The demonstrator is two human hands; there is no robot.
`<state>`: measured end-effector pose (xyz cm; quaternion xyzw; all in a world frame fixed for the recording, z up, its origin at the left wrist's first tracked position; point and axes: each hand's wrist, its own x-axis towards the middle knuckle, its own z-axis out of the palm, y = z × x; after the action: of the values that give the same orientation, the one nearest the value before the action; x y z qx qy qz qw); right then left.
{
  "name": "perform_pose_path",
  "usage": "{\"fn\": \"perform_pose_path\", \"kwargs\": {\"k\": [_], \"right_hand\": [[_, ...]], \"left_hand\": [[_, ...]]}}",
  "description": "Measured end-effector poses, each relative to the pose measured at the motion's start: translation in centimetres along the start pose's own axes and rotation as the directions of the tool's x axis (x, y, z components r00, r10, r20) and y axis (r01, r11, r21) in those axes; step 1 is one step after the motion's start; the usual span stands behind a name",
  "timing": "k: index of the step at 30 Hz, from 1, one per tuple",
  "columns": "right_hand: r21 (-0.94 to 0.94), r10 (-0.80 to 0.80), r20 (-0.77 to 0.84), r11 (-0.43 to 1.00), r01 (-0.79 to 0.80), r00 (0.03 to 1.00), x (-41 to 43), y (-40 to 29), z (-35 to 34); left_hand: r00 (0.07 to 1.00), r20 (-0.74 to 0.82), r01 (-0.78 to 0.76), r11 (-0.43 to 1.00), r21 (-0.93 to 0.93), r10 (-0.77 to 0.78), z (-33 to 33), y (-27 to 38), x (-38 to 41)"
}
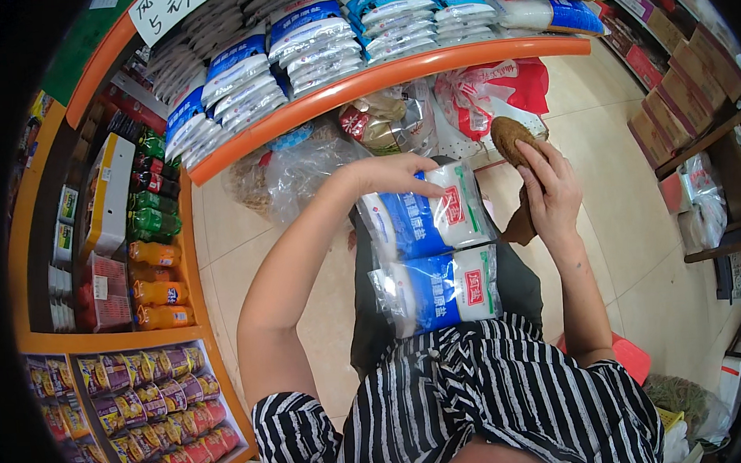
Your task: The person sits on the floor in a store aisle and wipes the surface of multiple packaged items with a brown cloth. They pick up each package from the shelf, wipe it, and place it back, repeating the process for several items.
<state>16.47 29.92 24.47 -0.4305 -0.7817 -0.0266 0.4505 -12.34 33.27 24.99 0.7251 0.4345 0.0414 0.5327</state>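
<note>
Two clear plastic packs of salt with blue bands, a nearer salt pack (438, 291) and a farther salt pack (408, 226), lie side by side on the lap. My left hand (399, 177) rests on the far edge of the farther one, thumb on its printed face. Off to the right, my right hand (551, 185) holds a brown cloth (511, 140), bunched at the top and hanging down beside the thigh.
Ahead, stacked salt packs (317, 44) fill a shelf with an orange edge (368, 95). Bags (395, 118) sit beneath it. Bottled drinks (160, 279) and cup noodles (158, 397) stand at left; cardboard boxes (687, 97) are at right. A red stool (629, 356) is partly visible behind.
</note>
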Motion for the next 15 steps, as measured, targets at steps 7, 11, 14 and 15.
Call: {"fn": "perform_pose_path", "kwargs": {"k": [7, 11, 14, 15], "right_hand": [[0.135, -0.029, 0.027, 0.991, 0.025, 0.999, 1.2, -1.4, 0.3], [0.252, -0.149, 0.041, 0.958, 0.134, 0.988, 3.3, -5.0, -0.5], [0.292, -0.221, 0.187, 0.943, 0.161, 0.957, 2.6, -7.3, 0.5], [0.266, -0.228, 0.274, 0.951, 0.155, 0.934, 2.1, -7.6, 1.4]], "left_hand": [[0.932, -0.285, -0.094, 0.910, 0.404, 0.223, 4.5, 0.0, 0.3], [0.825, -0.473, -0.147, 0.925, 0.350, 0.310, 5.3, -0.4, -1.6], [0.788, -0.515, -0.009, 0.843, 0.538, 0.337, 6.6, -1.4, -3.4], [0.806, -0.509, 0.069, 0.806, 0.587, 0.302, 7.1, -1.0, -4.1]]}}
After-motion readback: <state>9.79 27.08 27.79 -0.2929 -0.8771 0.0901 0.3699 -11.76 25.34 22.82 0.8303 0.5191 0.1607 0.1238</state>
